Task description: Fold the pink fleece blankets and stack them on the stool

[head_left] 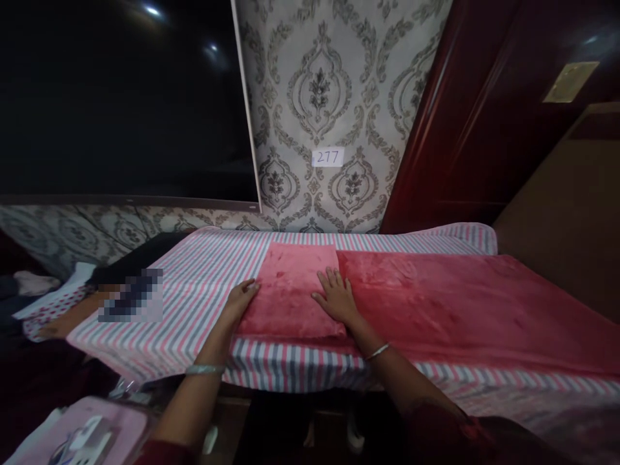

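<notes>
A plush pink-red blanket (pixel 445 303) lies spread over the right part of a table covered with a striped cloth (pixel 186 284). Its left end is folded over into a lighter pink flap (pixel 290 290). My right hand (pixel 336 297) rests flat on the flap near its right edge, fingers spread. At the flap's left edge is my left hand (pixel 241 298), its fingers touching the fold and the thumb side turned toward the blanket. Nothing is gripped in the right hand. Part of the left fingers' underside is hidden.
Behind the table, a large dark television screen (pixel 121 97) hangs at the left and a paper label (pixel 328 157) is on the patterned wall. A dark red wooden door (pixel 465 116) stands at the right. A pink stool (pixel 130 416) with small items is at lower left.
</notes>
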{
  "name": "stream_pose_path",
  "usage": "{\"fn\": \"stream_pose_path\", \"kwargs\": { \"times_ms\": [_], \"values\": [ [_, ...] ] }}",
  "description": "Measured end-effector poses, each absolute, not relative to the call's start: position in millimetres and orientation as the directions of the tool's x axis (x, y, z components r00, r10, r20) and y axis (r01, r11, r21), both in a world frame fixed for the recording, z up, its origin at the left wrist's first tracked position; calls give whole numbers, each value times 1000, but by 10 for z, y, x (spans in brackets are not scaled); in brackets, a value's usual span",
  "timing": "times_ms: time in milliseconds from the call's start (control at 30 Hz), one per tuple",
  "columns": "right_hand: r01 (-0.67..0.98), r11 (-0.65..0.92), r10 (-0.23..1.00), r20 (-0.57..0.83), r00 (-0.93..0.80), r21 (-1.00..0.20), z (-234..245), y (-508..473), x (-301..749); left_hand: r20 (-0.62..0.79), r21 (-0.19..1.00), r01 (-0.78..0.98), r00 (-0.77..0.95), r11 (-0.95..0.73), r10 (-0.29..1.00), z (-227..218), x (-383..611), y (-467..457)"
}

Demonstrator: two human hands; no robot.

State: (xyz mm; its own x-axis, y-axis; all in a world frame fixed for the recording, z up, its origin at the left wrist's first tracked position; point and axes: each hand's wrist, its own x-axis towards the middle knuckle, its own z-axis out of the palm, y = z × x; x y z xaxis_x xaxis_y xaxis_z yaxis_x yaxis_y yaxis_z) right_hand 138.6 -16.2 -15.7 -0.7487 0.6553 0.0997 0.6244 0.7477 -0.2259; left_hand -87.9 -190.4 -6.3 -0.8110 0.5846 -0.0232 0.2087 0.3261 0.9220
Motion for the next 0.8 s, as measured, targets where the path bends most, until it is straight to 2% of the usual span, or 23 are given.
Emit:
{"fn": "stream_pose_path", "kwargs": {
  "times_ms": [67, 133, 233, 367, 533, 700, 800],
  "values": [
    [627, 747, 656, 94, -749, -220, -154, -172, 1388, -135, 978, -14, -797, 206, 588, -116, -796, -2090],
    [629, 745, 658, 84, -749, -223, -133, -153, 1383, -241, 968, -233, -760, 93, 604, -144, -702, -2226],
    [600, 762, 637, 113, -763, -244, -39, -26, 1339, -280, 943, -331, -751, 26, 597, -177, -559, -2354],
    [542, 798, 595, 209, -776, -262, 162, 311, 1158, -175, 971, -235, -811, -37, 558, -249, -415, -2435],
    [518, 812, 575, 215, -789, -269, 294, 716, 789, -16, 1000, -1, -853, 30, 522, -286, -312, -2488],
    [497, 818, 550, 138, -824, -290, 192, 977, 485, 55, 991, 110, -847, 74, 528, -301, -213, -2546],
    [528, 809, 552, 24, -834, -260, 5, 1215, 353, 71, 986, 141, -827, 84, 557, -352, -176, -2558]
  ]
}}
